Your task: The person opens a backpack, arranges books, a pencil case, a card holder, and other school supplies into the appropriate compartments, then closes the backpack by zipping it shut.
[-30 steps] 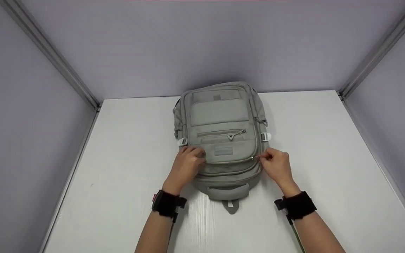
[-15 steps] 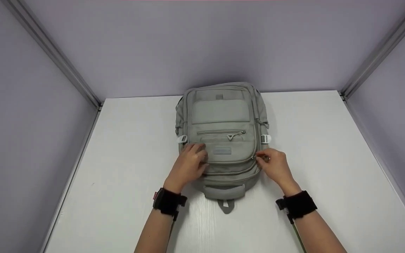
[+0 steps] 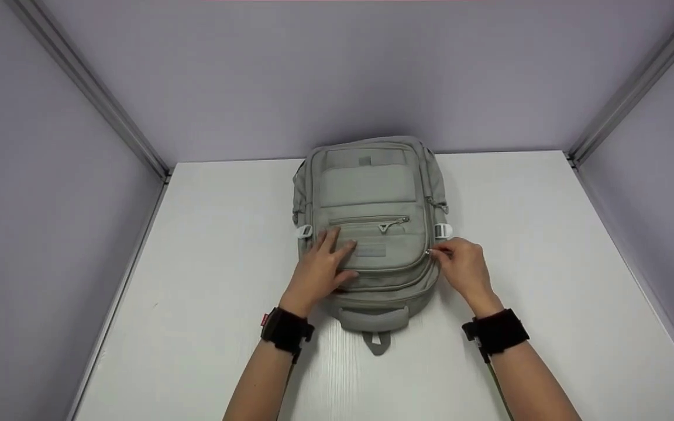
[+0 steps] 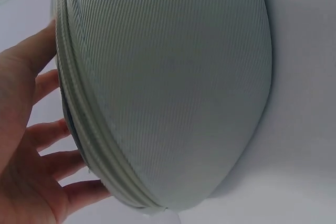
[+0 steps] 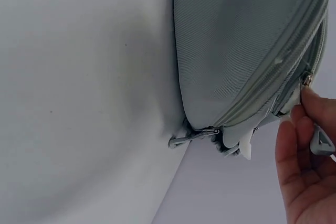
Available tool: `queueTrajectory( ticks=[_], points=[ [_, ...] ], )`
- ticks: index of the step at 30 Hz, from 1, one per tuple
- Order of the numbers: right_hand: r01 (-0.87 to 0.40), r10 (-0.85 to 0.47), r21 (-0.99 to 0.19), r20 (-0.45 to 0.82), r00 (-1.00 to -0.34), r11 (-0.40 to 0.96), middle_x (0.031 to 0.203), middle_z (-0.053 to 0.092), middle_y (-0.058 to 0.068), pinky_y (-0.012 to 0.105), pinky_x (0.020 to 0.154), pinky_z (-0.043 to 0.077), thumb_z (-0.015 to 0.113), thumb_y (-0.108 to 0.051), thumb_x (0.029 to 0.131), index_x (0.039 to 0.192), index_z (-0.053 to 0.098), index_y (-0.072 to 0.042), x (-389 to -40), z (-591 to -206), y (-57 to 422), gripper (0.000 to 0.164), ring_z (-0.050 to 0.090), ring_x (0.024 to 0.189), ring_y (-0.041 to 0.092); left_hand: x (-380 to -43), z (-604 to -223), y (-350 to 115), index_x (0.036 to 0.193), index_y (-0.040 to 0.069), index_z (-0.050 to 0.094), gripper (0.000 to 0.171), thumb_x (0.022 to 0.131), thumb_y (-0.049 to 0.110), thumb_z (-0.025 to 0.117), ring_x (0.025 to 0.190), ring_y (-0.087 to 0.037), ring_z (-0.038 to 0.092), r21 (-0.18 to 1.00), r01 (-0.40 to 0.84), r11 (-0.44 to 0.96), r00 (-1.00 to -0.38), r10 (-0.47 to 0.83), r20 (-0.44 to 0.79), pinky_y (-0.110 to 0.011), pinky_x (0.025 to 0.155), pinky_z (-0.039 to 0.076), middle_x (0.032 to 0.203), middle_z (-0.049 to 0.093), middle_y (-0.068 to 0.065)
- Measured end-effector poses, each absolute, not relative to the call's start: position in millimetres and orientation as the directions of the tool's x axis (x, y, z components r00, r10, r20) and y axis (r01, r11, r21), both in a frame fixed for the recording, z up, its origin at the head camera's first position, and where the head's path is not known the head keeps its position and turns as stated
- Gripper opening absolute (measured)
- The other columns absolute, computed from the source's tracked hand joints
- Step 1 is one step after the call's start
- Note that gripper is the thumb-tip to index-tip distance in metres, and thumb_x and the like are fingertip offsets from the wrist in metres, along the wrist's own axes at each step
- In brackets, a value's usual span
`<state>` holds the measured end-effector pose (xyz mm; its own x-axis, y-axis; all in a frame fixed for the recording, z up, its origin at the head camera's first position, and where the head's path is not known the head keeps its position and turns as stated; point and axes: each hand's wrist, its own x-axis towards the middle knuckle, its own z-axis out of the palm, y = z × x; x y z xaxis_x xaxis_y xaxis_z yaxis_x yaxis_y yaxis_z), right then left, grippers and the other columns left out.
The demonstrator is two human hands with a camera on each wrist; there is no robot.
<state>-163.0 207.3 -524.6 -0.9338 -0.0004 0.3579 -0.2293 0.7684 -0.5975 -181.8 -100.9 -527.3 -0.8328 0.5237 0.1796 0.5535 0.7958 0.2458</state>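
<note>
A grey-green backpack (image 3: 372, 184) lies front side up, its padded top handle (image 3: 374, 319) towards me. My left hand (image 3: 318, 270) rests with spread fingers on the lower left of its front panel. At the right edge of that panel my right hand (image 3: 467, 270) pinches a zipper pull. The right wrist view shows the metal slider (image 5: 307, 80) beside the fingertips, and the pull's grey triangular end (image 5: 321, 142) hangs out by the fingers. From the left wrist, the left fingers touch the bag's zipped edge (image 4: 86, 108).
The backpack lies on a white table (image 3: 208, 263) against a pale back wall (image 3: 337, 76). Side panels with metal corner posts stand left and right. White strap buckles (image 3: 443, 231) sit on the bag's sides. Another triangular pull (image 3: 384, 227) hangs from the front pocket zipper.
My right hand has drawn the zipper pull a short way up along the panel's right curve, away from me. My left fingers have spread out and flattened on the panel. The backpack has shifted slightly.
</note>
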Motion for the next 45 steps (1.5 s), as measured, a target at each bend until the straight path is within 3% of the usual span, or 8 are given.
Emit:
queueTrajectory(
  ticks=[8, 15, 21, 29, 37, 45],
  points=[
    [-0.215, 0.007, -0.519, 0.393, -0.920, 0.827, 0.078, 0.069, 0.013, 0.044, 0.062, 0.053, 0.078, -0.002, 0.082, 0.084, 0.075, 0.002, -182.1, -520.4, 209.8, 0.005, 0.067, 0.069, 0.029, -184.0, -526.6, -102.1, 0.141, 0.021, 0.055, 0.064, 0.086, 0.050, 0.070, 0.134, -0.043, 0.039, 0.259, 0.560, 0.787, -0.829, 0.528, 0.185, -0.058, 0.096, 0.043, 0.151, 0.037, -0.018],
    [-0.237, -0.067, -0.365, 0.424, -0.903, 0.900, 0.076, 0.069, 0.012, 0.046, 0.060, 0.051, 0.077, -0.007, 0.083, 0.083, 0.075, -0.001, -200.2, -512.2, 211.3, 0.006, 0.064, 0.069, 0.032, -184.7, -524.5, -96.6, 0.153, 0.022, 0.036, 0.085, 0.083, 0.060, 0.066, 0.135, -0.041, 0.039, 0.289, 0.498, 0.817, -0.867, 0.476, 0.147, -0.061, 0.094, 0.043, 0.149, 0.040, -0.015],
    [-0.254, -0.121, -0.266, 0.429, -0.895, 0.930, 0.074, 0.069, 0.011, 0.047, 0.057, 0.048, 0.077, -0.008, 0.083, 0.082, 0.075, -0.003, -217.3, -507.9, 212.8, 0.006, 0.062, 0.064, 0.033, -184.1, -524.5, -91.1, 0.151, 0.019, 0.040, 0.087, 0.082, 0.066, 0.063, 0.136, -0.040, 0.038, 0.271, 0.442, 0.855, -0.897, 0.429, 0.108, -0.062, 0.095, 0.041, 0.151, 0.037, -0.014],
    [-0.222, -0.123, -0.220, 0.391, -0.912, 0.950, 0.073, 0.068, 0.014, 0.049, 0.055, 0.047, 0.071, -0.007, 0.086, 0.083, 0.072, -0.002, -236.6, -503.9, 213.3, 0.006, 0.063, 0.064, 0.036, -182.9, -524.6, -90.2, 0.150, 0.017, 0.042, 0.085, 0.083, 0.065, 0.063, 0.137, -0.039, 0.035, 0.311, 0.433, 0.846, -0.899, 0.430, 0.085, -0.062, 0.097, 0.040, 0.152, 0.036, -0.013],
    [-0.174, -0.096, -0.169, 0.392, -0.915, 0.970, 0.070, 0.067, 0.015, 0.049, 0.050, 0.045, 0.069, -0.009, 0.089, 0.085, 0.072, -0.003, -254.5, -502.9, 211.7, 0.008, 0.061, 0.060, 0.037, -186.3, -523.0, -95.3, 0.149, 0.018, 0.043, 0.084, 0.080, 0.055, 0.073, 0.138, -0.037, 0.034, 0.381, 0.443, 0.812, -0.891, 0.447, 0.084, -0.061, 0.098, 0.040, 0.154, 0.034, -0.011],
    [-0.157, -0.062, -0.242, 0.358, -0.932, 0.958, 0.075, 0.068, 0.014, 0.049, 0.054, 0.048, 0.071, -0.011, 0.088, 0.086, 0.073, -0.004, -254.5, -504.4, 210.6, 0.008, 0.063, 0.066, 0.037, -187.3, -527.8, -100.9, 0.149, 0.019, 0.043, 0.082, 0.080, 0.048, 0.077, 0.141, -0.035, 0.030, 0.448, 0.445, 0.775, -0.883, 0.464, 0.074, -0.053, 0.100, 0.041, 0.156, 0.032, -0.007]
  ],
)
